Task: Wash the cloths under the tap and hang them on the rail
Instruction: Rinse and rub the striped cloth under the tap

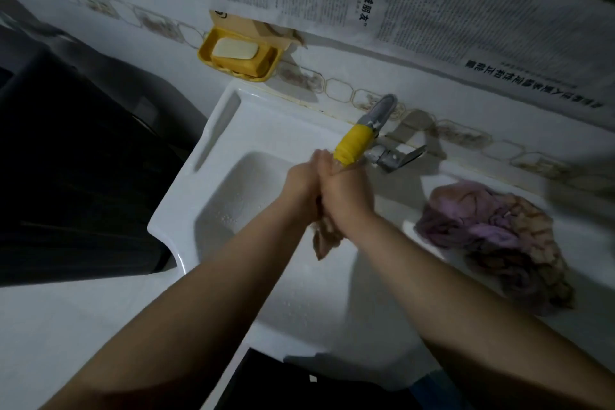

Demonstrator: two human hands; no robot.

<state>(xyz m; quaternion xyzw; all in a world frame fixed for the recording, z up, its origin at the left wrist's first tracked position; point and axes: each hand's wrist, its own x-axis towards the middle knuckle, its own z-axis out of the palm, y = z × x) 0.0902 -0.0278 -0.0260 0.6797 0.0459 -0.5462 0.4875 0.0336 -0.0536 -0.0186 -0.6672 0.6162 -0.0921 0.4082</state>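
Both hands, left hand [301,188] and right hand [346,191], clamp together in one grip on a brownish cloth [327,238] over the basin [233,196], just below the yellow-wrapped tap [354,143]. Cloth tail hangs limp, wet, below the grip. Judgement: rub evenly and turn the folds under the spout. More crumpled cloths [492,243], purple and tan, right of the grip on the surface.

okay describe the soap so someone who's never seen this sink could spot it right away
Start at the white ceramic sink and look past its far left corner to the tiled wall. A yellow plastic soap dish is mounted there, just below the hanging newspaper sheets. The pale cream oval bar of soap lies in it on top of a darker yellow block.
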